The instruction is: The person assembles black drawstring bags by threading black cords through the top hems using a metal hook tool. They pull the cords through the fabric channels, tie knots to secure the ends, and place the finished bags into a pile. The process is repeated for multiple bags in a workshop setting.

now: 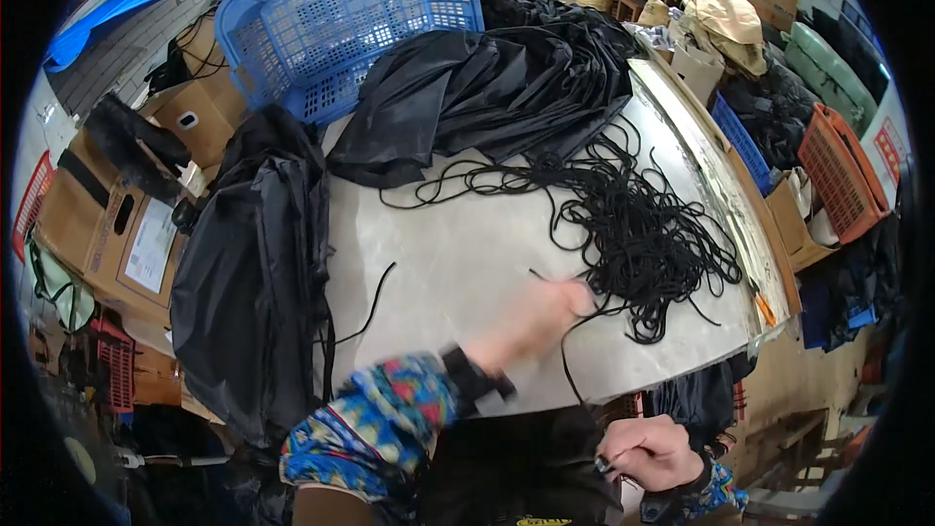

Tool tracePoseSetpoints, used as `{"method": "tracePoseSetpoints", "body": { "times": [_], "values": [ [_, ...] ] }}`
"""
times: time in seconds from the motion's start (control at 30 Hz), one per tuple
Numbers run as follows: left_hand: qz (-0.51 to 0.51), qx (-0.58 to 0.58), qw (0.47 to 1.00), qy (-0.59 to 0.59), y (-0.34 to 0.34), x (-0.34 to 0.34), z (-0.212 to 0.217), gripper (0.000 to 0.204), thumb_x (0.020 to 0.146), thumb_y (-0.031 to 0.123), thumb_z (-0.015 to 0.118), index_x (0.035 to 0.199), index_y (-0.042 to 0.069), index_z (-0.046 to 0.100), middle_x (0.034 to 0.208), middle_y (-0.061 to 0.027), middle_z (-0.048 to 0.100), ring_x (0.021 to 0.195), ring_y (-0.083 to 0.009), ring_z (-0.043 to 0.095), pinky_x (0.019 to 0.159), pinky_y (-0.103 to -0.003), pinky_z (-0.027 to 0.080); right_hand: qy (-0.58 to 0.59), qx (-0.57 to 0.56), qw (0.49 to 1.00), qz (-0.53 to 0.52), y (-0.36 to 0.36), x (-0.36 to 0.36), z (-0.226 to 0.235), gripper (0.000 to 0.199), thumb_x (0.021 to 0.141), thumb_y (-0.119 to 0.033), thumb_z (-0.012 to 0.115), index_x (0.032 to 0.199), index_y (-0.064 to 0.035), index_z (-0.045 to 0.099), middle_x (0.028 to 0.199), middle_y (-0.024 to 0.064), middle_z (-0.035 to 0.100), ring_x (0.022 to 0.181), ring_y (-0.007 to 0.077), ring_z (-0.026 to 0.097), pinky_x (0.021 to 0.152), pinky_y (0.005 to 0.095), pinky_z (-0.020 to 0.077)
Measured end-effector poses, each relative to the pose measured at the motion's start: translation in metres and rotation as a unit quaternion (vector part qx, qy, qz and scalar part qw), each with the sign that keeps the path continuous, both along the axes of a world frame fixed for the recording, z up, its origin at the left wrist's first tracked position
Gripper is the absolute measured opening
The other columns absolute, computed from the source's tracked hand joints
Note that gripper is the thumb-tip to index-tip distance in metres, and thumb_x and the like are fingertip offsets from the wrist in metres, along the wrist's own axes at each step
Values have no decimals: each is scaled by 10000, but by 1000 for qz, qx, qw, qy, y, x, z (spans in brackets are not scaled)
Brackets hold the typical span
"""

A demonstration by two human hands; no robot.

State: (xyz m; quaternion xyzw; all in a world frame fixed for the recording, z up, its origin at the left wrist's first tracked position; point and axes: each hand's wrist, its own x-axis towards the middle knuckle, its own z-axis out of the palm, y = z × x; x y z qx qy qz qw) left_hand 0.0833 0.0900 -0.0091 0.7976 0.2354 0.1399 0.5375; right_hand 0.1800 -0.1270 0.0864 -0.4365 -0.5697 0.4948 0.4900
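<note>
My left hand, blurred by motion, is over the table with its fingers closed on a black cord. One stretch of that cord hangs over the table's near edge. Beside this hand lies a big tangled heap of black cord. Lower right, in front of the table edge, my right hand is curled closed around a small dark thing with a shiny tip, mostly hidden by the fingers. Black fabric is bunched across the far side of the table, and more black fabric drapes over the left side, a loose cord beside it.
The pale tabletop has a wooden strip along its right edge, where an orange-handled tool lies. A blue plastic basket stands at the back left. Cardboard boxes are at the left, an orange crate at the right.
</note>
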Motion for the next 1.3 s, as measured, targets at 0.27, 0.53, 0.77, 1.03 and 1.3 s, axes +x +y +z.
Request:
{"method": "tracePoseSetpoints", "body": {
  "times": [0.27, 0.53, 0.77, 1.03, 1.3],
  "values": [
    [389, 526, 718, 236, 279, -88, -13, 132, 843, 96, 491, 880, 47, 608, 950, -163, 619, 819, -341, 633, 761, -427, 482, -14, -129, 975, -181, -9, 23, -30, 117, 926, -77, 533, 858, 9, 574, 689, 44, 594, 601, 89, 546, 552, 220, 424],
    [353, 603, 689, 192, 273, -121, -41, 132, 886, 124, 500, 978, 40, 544, 1033, -107, 618, 1092, -328, 529, 961, -532, 371, -61, -158, 972, -164, 1, 6, -40, 79, 919, -42, 543, 919, 10, 602, 726, 31, 619, 636, 71, 579, 570, 210, 459],
    [363, 464, 805, -64, 209, -96, 33, 164, 902, 133, 538, 1013, 13, 552, 966, -179, 633, 892, -375, 600, 770, -429, 474, -49, -202, 944, -256, -39, 5, -49, 86, 928, -49, 541, 929, 25, 586, 753, 27, 611, 661, 64, 583, 595, 204, 466],
    [99, 263, 953, -111, -44, -60, 6, 186, 799, 80, 693, 892, -12, 561, 1019, -179, 633, 833, -314, 636, 701, -346, 514, -209, -105, 939, -251, -17, -9, -43, 415, 890, -64, 605, 1263, -6, 434, 689, 76, 517, 573, 148, 476, 532, 283, 398],
    [75, 292, 942, -144, -112, -70, 6, 215, 700, -83, 651, 885, 25, 630, 878, -109, 537, 701, -239, 585, 565, -303, 470, -238, -81, 941, -228, -17, -11, -54, 509, 804, -103, 709, 1257, -31, 491, 906, 147, 636, 688, 166, 603, 609, 285, 486]
  ]
}}
